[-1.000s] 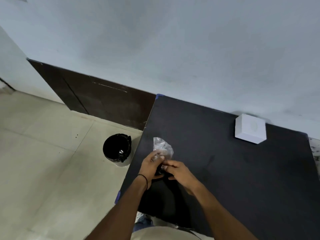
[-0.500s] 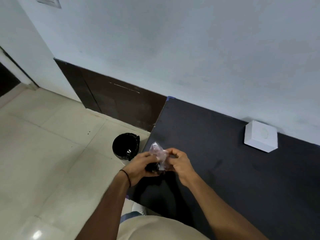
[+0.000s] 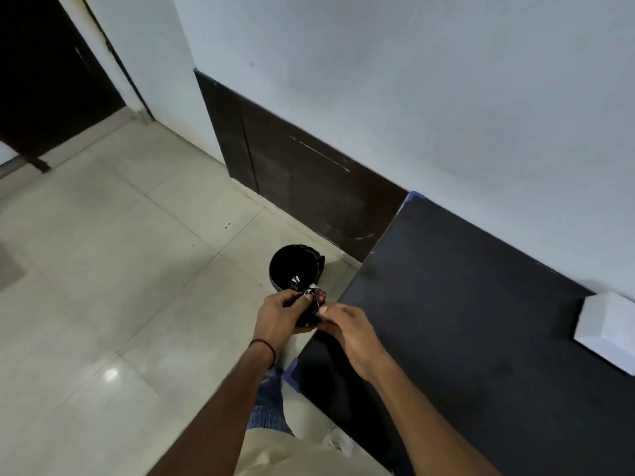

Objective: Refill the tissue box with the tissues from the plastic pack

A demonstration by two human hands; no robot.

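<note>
My left hand is closed on a crumpled plastic wrapper, dark with pink spots, held just past the left edge of the black table. My right hand pinches the same wrapper from the right. Both hands hover near the rim of a black bin on the floor. The white tissue box stands far right on the table, against the wall, partly cut by the frame edge.
The bin is lined with a black bag and stands on pale floor tiles beside the table's left edge. A dark wall panel runs along the wall base. A dark doorway is at the upper left.
My view has swung left toward the floor and bin. Both hands moved left off the table with the wrapper, which is now squeezed smaller.
</note>
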